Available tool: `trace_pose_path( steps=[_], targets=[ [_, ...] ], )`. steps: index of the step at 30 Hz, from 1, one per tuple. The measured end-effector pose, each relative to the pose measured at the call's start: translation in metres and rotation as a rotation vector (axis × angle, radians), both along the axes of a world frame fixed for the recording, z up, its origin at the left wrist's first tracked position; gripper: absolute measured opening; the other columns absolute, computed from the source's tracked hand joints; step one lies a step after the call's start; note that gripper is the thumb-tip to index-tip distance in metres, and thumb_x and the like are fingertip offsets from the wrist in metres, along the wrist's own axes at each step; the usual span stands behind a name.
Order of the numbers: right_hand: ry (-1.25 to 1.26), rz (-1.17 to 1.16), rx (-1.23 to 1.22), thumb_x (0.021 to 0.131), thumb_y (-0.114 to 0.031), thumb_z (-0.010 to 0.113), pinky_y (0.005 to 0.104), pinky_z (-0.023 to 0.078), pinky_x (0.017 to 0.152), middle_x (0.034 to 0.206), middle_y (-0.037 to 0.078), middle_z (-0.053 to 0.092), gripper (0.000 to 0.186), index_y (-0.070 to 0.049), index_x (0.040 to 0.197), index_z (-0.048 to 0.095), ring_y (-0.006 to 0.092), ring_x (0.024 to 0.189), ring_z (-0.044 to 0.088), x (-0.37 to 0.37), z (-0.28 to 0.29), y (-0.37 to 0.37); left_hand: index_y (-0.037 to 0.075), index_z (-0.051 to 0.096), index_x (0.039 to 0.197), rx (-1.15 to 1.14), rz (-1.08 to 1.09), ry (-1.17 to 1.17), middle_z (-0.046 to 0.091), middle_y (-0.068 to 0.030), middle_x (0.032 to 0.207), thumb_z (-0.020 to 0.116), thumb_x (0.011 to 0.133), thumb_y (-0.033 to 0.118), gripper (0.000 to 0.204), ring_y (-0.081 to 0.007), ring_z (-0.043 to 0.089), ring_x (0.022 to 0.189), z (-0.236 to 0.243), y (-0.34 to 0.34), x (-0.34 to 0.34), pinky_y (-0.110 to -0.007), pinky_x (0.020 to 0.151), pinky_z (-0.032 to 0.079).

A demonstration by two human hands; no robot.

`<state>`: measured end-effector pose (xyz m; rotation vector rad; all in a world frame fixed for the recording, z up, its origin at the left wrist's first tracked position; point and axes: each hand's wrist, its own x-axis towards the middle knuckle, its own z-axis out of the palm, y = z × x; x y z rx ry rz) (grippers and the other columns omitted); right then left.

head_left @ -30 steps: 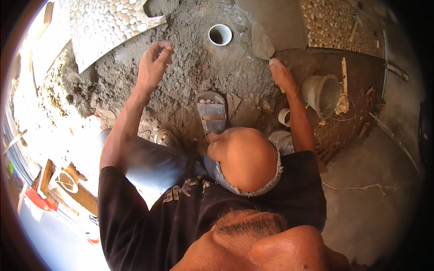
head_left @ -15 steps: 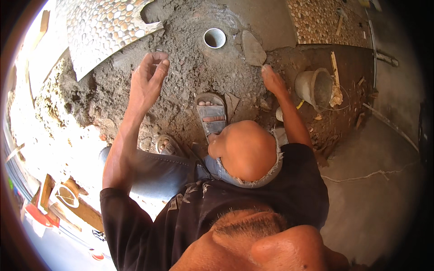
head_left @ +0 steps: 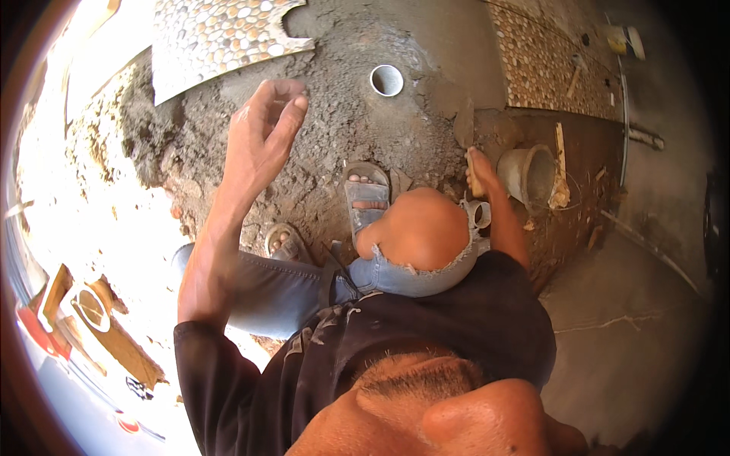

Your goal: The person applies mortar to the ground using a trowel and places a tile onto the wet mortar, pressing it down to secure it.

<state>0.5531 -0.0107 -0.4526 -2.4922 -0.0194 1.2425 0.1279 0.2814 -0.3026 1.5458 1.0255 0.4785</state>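
Note:
My left hand [head_left: 262,137] hangs over rough wet mortar [head_left: 334,114], its fingers loosely curved and holding nothing. My right hand [head_left: 480,169] is closed on the handle of a trowel, whose blade [head_left: 464,121] is turned nearly edge-on over the mortar. A white pipe opening [head_left: 386,81] stands in the mortar between and beyond my hands. A pebble-patterned panel [head_left: 205,45] with a notched edge lies beyond my left hand. My sandalled foot [head_left: 367,190] rests on the mortar below the pipe.
A second pebble-patterned panel [head_left: 547,76] lies at upper right. A mortar-coated bucket [head_left: 528,175], a wooden stick [head_left: 560,148] and a short pipe piece [head_left: 478,215] are at my right. Cracked concrete [head_left: 608,319] is at lower right. Boards [head_left: 122,349] and scraps lie at lower left in bright light.
My right hand and trowel have shifted down and right of the pipe, and the blade has turned from flat to nearly edge-on. My left hand has stayed raised, fingers still curved.

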Motion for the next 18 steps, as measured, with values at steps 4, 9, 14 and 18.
trace_pose_path(
  steps=[4,9,14,18],
  targets=[
    [-0.242,0.374,0.127,0.098,-0.043,0.045,0.0343,0.045,0.05,0.071,0.01,0.056,0.044,-0.002,0.113,0.052,0.0204,0.052,0.055,-0.091,0.018,0.023,0.005,0.062,0.114,0.106,0.075,0.028,0.069,-0.0115,0.105,0.057,0.096,0.031,0.031,-0.0208,0.065,0.094,0.009,0.009,-0.029,-0.037,0.08,0.052],
    [-0.045,0.629,0.288,0.097,-0.036,0.053,0.0364,0.047,0.055,0.087,0.012,0.06,0.042,-0.003,0.122,0.05,0.0231,0.06,0.057,-0.173,0.032,0.106,0.003,0.061,0.103,0.287,-0.163,-0.008,0.066,-0.0165,0.096,0.06,0.091,0.024,0.024,-0.0328,0.066,0.088,-0.003,-0.016,-0.008,-0.044,0.075,0.054],
    [-0.318,1.488,0.763,0.093,-0.027,0.056,0.0503,0.05,0.077,0.101,0.026,0.065,0.043,-0.005,0.13,0.048,0.0436,0.087,0.064,-0.273,0.001,0.24,0.003,0.056,0.092,0.656,-0.235,0.06,0.057,-0.0104,0.084,0.062,0.086,0.023,0.021,-0.028,0.062,0.076,0.024,-0.054,-0.02,-0.042,0.067,0.051],
    [-0.135,1.673,0.921,0.092,-0.026,0.052,0.056,0.047,0.084,0.099,0.034,0.062,0.04,0.002,0.12,0.05,0.0522,0.095,0.059,-0.359,-0.023,0.372,0.004,0.056,0.093,0.765,-0.213,0.132,0.056,-0.0095,0.082,0.059,0.088,0.021,0.018,-0.0272,0.062,0.075,0.043,-0.087,-0.046,-0.039,0.066,0.049]
  ],
)
